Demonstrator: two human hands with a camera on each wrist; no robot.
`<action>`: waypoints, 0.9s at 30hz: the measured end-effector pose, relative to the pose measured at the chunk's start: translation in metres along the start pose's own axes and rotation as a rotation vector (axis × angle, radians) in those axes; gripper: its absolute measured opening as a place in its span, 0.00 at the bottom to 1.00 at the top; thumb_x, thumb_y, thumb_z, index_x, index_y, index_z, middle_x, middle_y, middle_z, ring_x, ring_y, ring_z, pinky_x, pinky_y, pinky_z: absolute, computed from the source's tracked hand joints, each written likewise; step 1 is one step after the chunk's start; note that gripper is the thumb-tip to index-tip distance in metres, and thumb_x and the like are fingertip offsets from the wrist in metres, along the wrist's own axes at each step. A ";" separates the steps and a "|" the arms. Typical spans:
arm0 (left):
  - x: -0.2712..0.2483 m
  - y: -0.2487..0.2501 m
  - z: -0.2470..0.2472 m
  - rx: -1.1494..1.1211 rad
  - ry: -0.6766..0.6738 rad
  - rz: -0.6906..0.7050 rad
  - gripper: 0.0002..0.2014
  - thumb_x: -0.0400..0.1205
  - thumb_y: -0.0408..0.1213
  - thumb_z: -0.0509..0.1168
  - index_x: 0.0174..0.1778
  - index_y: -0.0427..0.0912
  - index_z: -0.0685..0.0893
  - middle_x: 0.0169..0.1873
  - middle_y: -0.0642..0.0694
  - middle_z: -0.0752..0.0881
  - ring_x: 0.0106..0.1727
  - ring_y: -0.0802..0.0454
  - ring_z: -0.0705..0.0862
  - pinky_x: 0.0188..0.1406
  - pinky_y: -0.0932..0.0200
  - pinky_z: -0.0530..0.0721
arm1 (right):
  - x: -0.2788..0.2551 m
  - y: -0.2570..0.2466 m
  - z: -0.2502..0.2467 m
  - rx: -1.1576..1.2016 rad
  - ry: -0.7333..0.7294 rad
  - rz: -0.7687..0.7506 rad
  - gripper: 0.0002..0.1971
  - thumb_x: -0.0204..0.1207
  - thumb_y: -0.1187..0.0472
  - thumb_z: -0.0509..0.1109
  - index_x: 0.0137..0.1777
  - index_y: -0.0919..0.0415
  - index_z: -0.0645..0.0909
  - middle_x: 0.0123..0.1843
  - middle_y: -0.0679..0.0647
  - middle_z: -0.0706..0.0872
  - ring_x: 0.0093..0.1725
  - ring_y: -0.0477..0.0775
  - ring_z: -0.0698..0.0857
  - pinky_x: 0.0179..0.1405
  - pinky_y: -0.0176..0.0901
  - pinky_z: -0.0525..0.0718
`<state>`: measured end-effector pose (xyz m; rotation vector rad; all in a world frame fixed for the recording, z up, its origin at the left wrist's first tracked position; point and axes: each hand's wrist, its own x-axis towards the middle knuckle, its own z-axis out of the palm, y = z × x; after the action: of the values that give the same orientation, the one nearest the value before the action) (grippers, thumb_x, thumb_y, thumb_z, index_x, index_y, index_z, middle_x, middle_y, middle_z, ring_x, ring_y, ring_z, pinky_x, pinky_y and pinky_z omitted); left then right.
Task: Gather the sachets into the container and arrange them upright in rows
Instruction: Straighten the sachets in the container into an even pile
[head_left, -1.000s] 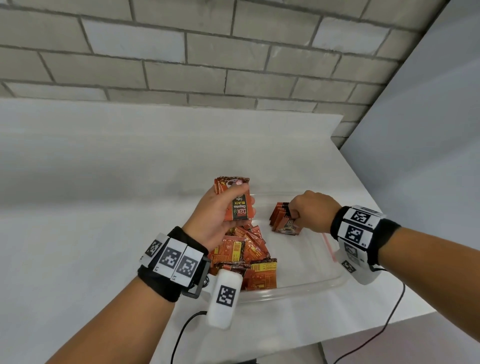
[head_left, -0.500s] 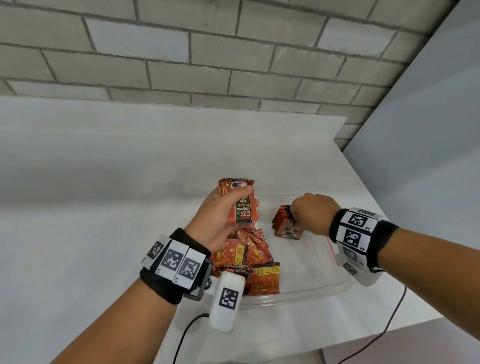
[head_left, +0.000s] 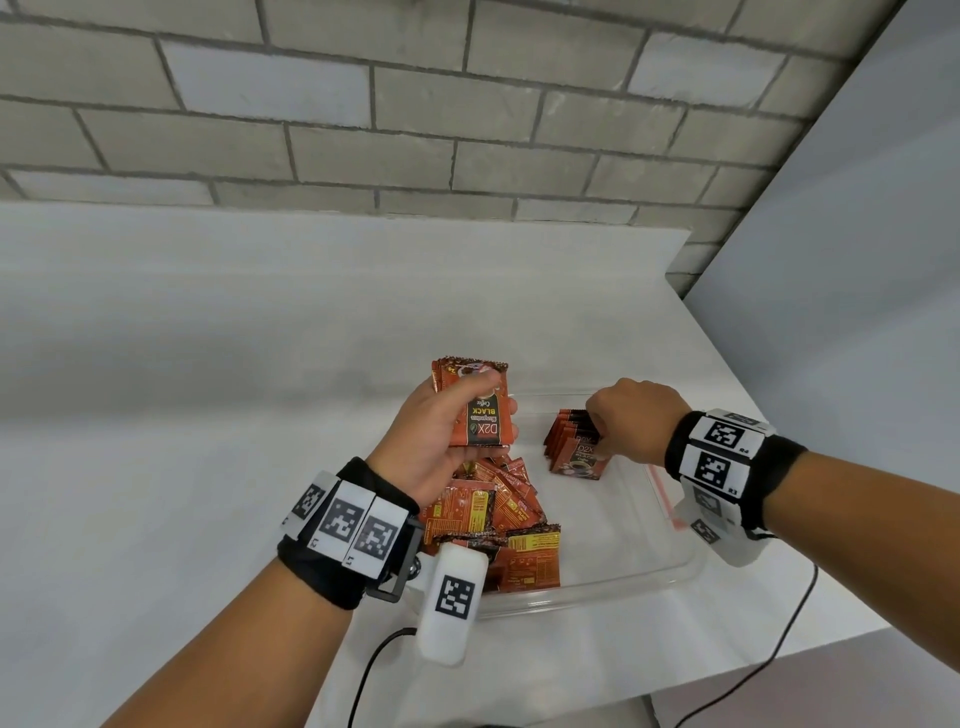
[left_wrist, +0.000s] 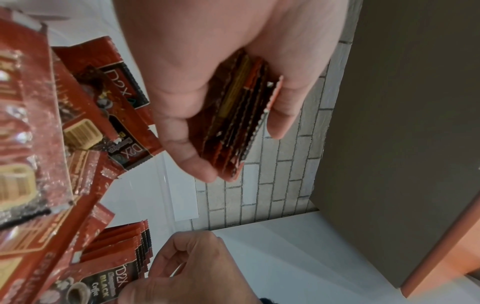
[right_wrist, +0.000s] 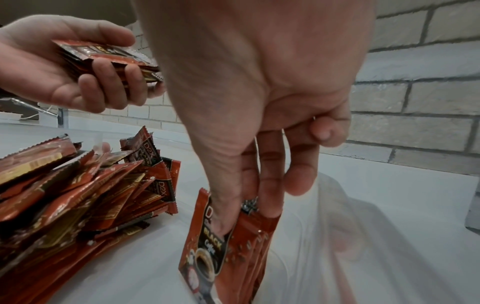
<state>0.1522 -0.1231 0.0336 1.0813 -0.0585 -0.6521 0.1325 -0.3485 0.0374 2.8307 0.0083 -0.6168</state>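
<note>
Sachets sat in three lots. A small row (head_left: 576, 447) stood on edge at the far right of the clear container (head_left: 670, 566), which rested on the white desk (head_left: 156, 415). My right hand (head_left: 631, 418) pinched that row at its top edges, thumb on the front face, fingers (right_wrist: 270, 197) behind. The row leaned a little. My left hand (head_left: 441, 436) gripped a squared stack (head_left: 475, 405) above the container, thumb across the front, fingers curled under. A loose pile (head_left: 493, 525) lay flat and jumbled in the near left of the container.

Risks, as I judged them: nothing braced the row, so easing the right-hand pinch could let it fan flat. The stack was slick foil, and a slack left-hand pinch could shed sachets into the pile.

Counts: one container. Row, about five edges visible. Stack, roughly six to eight by edges in the left wrist view. Pile too overlapped to count, a dozen at least.
</note>
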 end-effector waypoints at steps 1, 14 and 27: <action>0.000 0.000 0.000 -0.003 0.006 -0.006 0.11 0.74 0.40 0.68 0.49 0.39 0.82 0.39 0.39 0.89 0.36 0.45 0.88 0.42 0.49 0.86 | 0.000 0.001 -0.001 0.010 0.006 0.007 0.14 0.72 0.51 0.75 0.41 0.56 0.73 0.41 0.53 0.80 0.39 0.55 0.80 0.27 0.39 0.71; 0.001 -0.003 0.008 -0.017 -0.031 -0.043 0.06 0.80 0.32 0.64 0.51 0.37 0.82 0.39 0.38 0.90 0.37 0.44 0.89 0.38 0.47 0.89 | -0.012 0.006 -0.007 0.240 0.159 0.021 0.12 0.76 0.48 0.71 0.46 0.57 0.77 0.45 0.52 0.84 0.37 0.51 0.80 0.28 0.39 0.72; -0.007 0.002 0.024 0.009 -0.086 -0.045 0.20 0.75 0.42 0.70 0.60 0.37 0.82 0.47 0.37 0.88 0.43 0.42 0.88 0.35 0.50 0.89 | -0.057 -0.032 -0.039 1.410 0.411 -0.203 0.09 0.77 0.66 0.70 0.52 0.50 0.81 0.38 0.56 0.86 0.39 0.59 0.86 0.44 0.58 0.84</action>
<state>0.1386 -0.1381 0.0494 1.0655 -0.1121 -0.7395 0.0947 -0.3054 0.0878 4.3113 -0.1103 0.0642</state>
